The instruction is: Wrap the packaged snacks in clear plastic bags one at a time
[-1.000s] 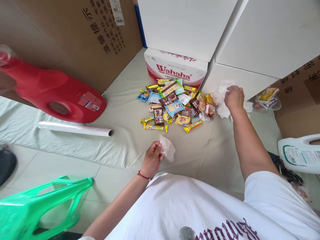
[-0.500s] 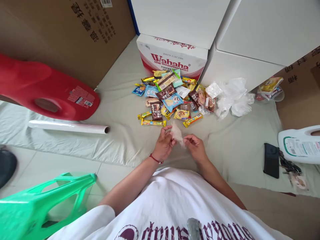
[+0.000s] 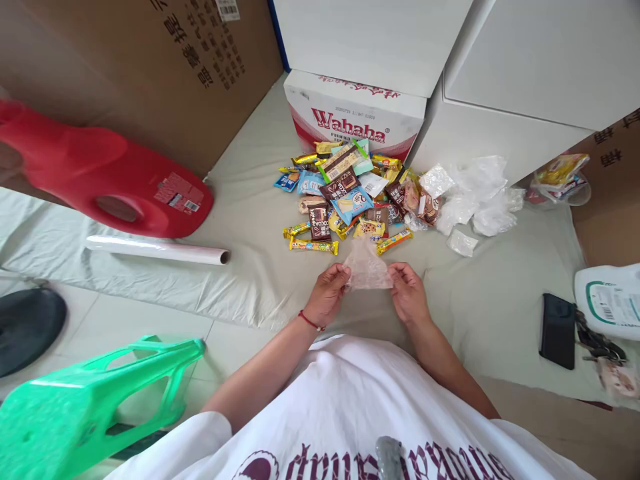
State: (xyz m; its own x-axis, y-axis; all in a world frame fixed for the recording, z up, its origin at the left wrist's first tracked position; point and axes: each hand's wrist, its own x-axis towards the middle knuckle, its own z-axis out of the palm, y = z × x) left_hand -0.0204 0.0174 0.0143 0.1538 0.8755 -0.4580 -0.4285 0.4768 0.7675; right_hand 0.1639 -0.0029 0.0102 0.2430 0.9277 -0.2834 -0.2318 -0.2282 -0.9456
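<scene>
L hand (image 3: 327,295) & R hand (image 3: 409,293), slightly apart, both pinch thin clear plastic (image 3: 369,268) btwn them, nr wrapped snacks (image 3: 352,203).

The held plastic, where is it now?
Just right of centre in the head view, the plastic is held between the left hand and right hand, just below the snacks.

White short-sleeved cloth T-shirt (image 3: 360,393) is bearing purple blackletter lettering (image 3: 420,460); thin red cord bracelet (image 3: 311,322) is encircling left wrist (image 3: 313,315).
</scene>
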